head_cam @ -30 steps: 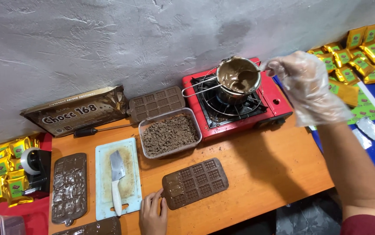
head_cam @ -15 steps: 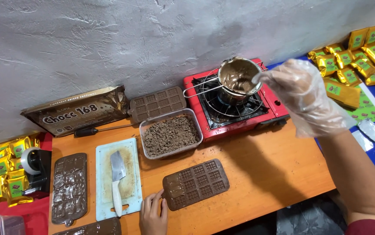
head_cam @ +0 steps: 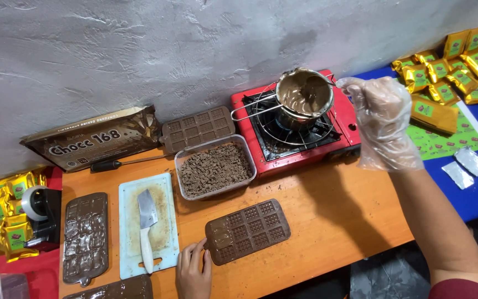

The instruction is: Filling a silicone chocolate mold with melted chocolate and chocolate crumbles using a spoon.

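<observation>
Head view
Right hand: my right hand, in a loose clear glove, is up at the back right of the tabletop, fingers closed on the thin handle of a stirrer that dips into the pot. I grip it high so the glove is off to the side of the burner rather than over it.
Pot: small metal pot of melted chocolate, sitting on a wire ring on the red stove, its long handle pointing left, away from my stirring hand.
Left hand: my bare left hand lies at the front edge, fingers spread and flat, fingertips touching the left end of the brown mould; it grips nothing, it only steadies the mould.
Mould: empty-looking, lying aslant in front of the stove, near the pot so the chocolate has a short way to travel.
Tub: clear tub of chopped chocolate just left of the stove, within easy reach of the pot.
Board: pale cutting board left of the mould, with a cleaver lying on it, handle toward the front edge.
Other moulds: one filled mould at the left front, a second at the front edge, an empty one against the wall.
Bag: big dark chocolate bag at the back left, along the wall.
Packets: gold packets on the blue cloth at the far right, more at the far left, apart from the wet work.
</observation>
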